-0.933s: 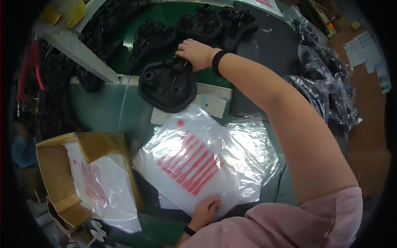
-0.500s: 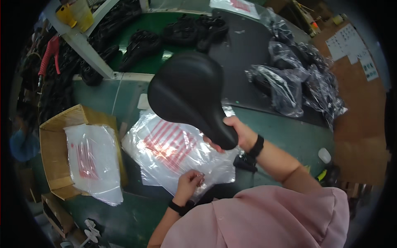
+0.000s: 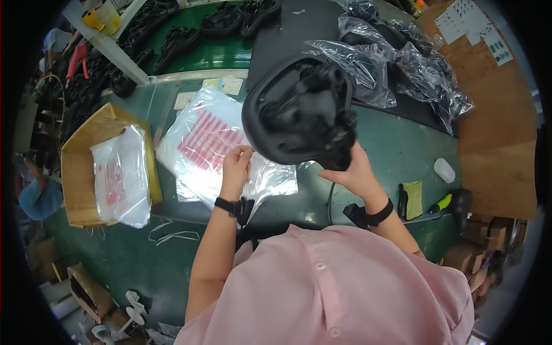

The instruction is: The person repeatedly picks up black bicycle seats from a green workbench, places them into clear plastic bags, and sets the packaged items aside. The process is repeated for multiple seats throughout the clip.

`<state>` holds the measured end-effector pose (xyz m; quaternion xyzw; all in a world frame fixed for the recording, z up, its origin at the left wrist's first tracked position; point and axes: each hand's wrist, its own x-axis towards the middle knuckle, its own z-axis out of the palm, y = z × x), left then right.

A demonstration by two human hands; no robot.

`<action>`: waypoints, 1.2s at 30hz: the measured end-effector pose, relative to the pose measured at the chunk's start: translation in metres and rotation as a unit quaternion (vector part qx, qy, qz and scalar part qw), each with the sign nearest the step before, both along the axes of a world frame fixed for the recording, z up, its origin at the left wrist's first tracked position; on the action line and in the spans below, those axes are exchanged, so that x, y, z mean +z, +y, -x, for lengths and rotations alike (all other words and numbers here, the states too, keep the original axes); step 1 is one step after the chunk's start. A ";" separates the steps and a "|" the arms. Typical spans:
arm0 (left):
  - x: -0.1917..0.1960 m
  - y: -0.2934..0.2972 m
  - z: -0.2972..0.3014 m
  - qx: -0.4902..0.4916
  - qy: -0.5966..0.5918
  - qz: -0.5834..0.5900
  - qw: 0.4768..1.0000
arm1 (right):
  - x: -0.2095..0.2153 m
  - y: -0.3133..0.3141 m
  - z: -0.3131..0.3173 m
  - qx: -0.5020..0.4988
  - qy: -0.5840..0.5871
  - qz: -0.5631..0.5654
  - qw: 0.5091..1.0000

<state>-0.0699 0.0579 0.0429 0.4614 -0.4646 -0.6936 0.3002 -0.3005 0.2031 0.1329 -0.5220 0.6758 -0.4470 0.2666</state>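
Observation:
A black bicycle saddle (image 3: 293, 115) is held up over the table, its underside with rails and clamp facing me, slightly blurred. My right hand (image 3: 357, 172) grips it by its narrow nose. My left hand (image 3: 234, 171) is closed, thumb and fingers pinched together at the edge of a clear plastic bag (image 3: 204, 135) with red printing. That bag lies on top of a stack of similar bags, left of the saddle. The exact hold of the left fingertips on the film is hard to see.
At the left stands a cardboard box (image 3: 77, 169) with more printed bags (image 3: 118, 178). Several bare saddles (image 3: 178, 46) lie on a green belt at the back. Bagged saddles (image 3: 402, 63) are heaped on a black mat, back right. A white oval object (image 3: 444, 170) and yellow-green cutter (image 3: 441, 203) lie right.
The saddle has been turned over from its smooth top to its underside and shifted right. My left hand has moved up and left along the bag. The view has shifted too.

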 end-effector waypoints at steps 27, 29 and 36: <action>-0.020 -0.011 -0.069 0.097 -0.047 0.041 0.993 | -0.051 0.000 -0.082 0.040 -0.012 -0.101 0.994; -0.031 -0.018 -0.074 0.182 -0.024 0.049 0.982 | -0.058 -0.020 -0.092 0.081 0.116 -0.085 0.986; 0.101 -0.010 -0.054 0.075 -0.097 0.222 0.967 | -0.062 -0.057 -0.082 0.166 0.235 -0.156 0.945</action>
